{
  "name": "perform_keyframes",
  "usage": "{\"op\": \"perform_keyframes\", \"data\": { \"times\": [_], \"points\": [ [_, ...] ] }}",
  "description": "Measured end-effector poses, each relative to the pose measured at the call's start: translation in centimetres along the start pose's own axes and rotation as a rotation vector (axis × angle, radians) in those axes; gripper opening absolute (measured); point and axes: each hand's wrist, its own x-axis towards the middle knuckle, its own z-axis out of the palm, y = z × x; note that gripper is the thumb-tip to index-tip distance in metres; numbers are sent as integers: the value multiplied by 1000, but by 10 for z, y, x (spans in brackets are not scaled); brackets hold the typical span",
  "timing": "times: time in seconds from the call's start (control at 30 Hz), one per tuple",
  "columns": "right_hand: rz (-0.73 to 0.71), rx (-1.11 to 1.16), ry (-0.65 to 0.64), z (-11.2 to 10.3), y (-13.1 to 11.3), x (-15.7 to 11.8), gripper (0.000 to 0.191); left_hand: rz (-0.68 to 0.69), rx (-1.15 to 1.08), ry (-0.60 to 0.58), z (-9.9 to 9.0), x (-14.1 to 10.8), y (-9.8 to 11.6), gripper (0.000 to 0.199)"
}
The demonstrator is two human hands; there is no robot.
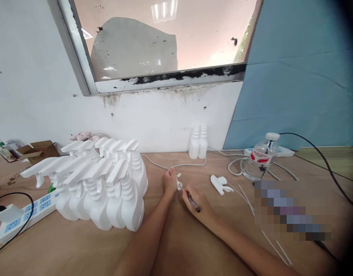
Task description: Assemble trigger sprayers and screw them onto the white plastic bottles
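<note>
Close to the middle of the table, my left hand (pixel 169 181) is closed on a small white plastic part (pixel 179 184). My right hand (pixel 198 202) grips a slim tool with a dark brown handle (pixel 194 203), pointed at that part; its tip is too small to make out. Just right of my hands lies a white spray trigger head (pixel 220 184) on its side. Thin white tubes (pixel 262 230) stretch along the table beside my right forearm. To the left stands a tight group of white spray bottles (pixel 107 199) with trigger heads fitted.
Two white bottles without trigger heads (pixel 197 145) stand by the wall. A clear water bottle (pixel 259 159) is at the right, near a cable and a blurred patch. Power strips (pixel 29 214) lie left and back right. An open cardboard box (pixel 40 151) sits far left.
</note>
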Motion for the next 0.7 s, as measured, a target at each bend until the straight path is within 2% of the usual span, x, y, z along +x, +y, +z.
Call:
{"op": "perform_keyframes", "data": {
  "times": [0.3, 0.53, 0.7],
  "points": [
    [90, 172, 39, 2, 15, -3, 24, 25, -20, -53, -2, 4, -2, 37],
    [124, 271, 20, 1, 17, -7, 21, 37, -24, -131, -1, 6, -6, 40],
    [203, 387, 45, 0, 16, -6, 21, 13, -15, -175, -1, 4, -7, 38]
  ]
}}
